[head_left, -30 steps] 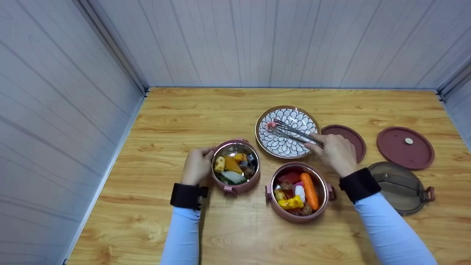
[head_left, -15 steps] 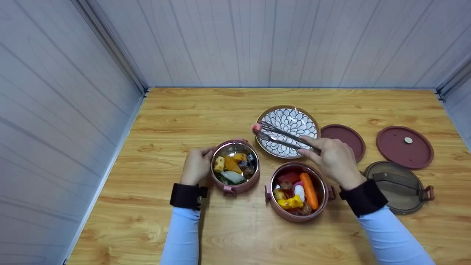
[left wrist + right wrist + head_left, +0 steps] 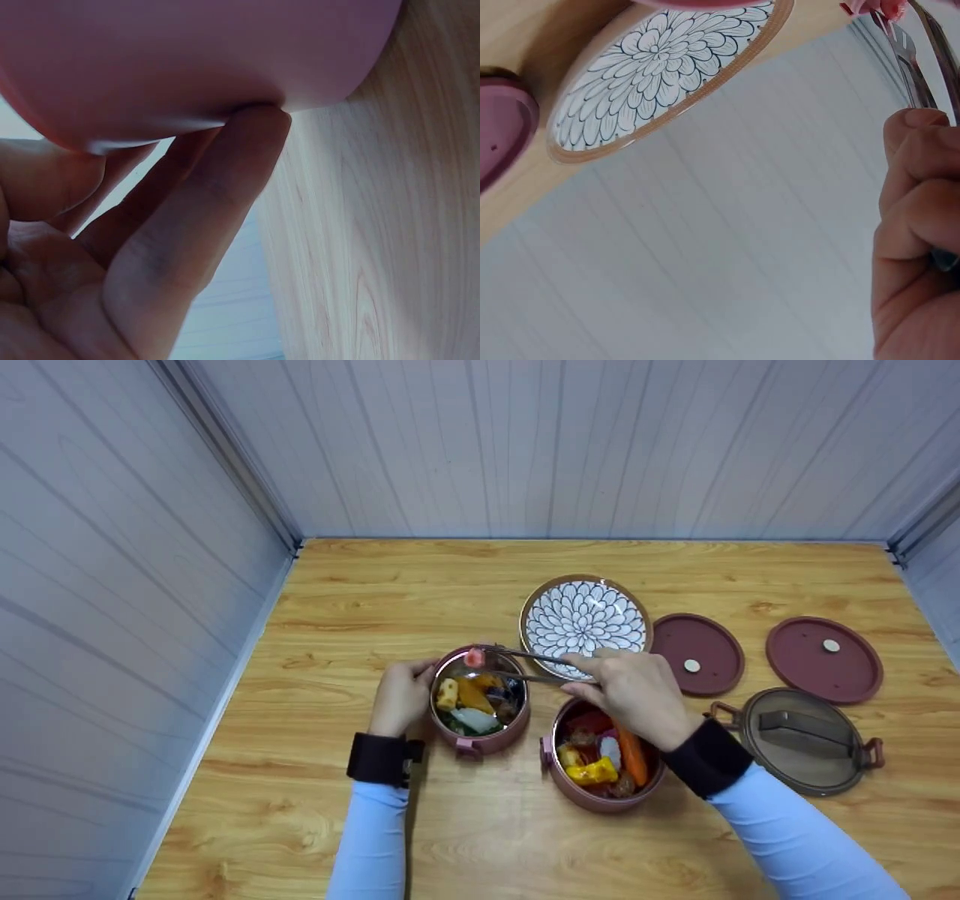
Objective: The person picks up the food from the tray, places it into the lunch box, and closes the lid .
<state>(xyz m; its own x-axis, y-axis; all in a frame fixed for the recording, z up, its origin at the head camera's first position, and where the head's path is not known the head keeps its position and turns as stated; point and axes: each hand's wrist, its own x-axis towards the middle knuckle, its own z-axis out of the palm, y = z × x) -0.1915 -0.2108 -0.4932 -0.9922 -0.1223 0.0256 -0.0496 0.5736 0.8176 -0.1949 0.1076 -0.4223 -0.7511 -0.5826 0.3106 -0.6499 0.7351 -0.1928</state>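
My left hand (image 3: 400, 701) touches the left side of a pink lunch pot (image 3: 491, 744) with its thumb and fingers; in the left wrist view the fingers (image 3: 202, 202) press extended against its outer wall. Inside the pot lie corn (image 3: 448, 694), orange slices (image 3: 473, 697), a pale piece (image 3: 475, 721) and dark chunks. My right hand (image 3: 637, 690) grips metal tongs (image 3: 529, 678), reaching left over the pot. Between the tong tips is a small pink piece of food (image 3: 474, 658), above the pot's far rim. The tongs and pink piece also show at the top of the right wrist view.
A second pink pot (image 3: 600, 804) with a carrot (image 3: 631, 761) and corn (image 3: 592, 772) stands below my right hand. Behind it is a flower-patterned plate (image 3: 581, 611). Two dark red lids (image 3: 697, 649) and a smoky transparent lid (image 3: 802, 757) lie at right. Walls enclose the table.
My right hand has carried the tongs and pink piece leftward and toward me, from over the patterned plate to above the left pot. My left hand has stayed at the pot.
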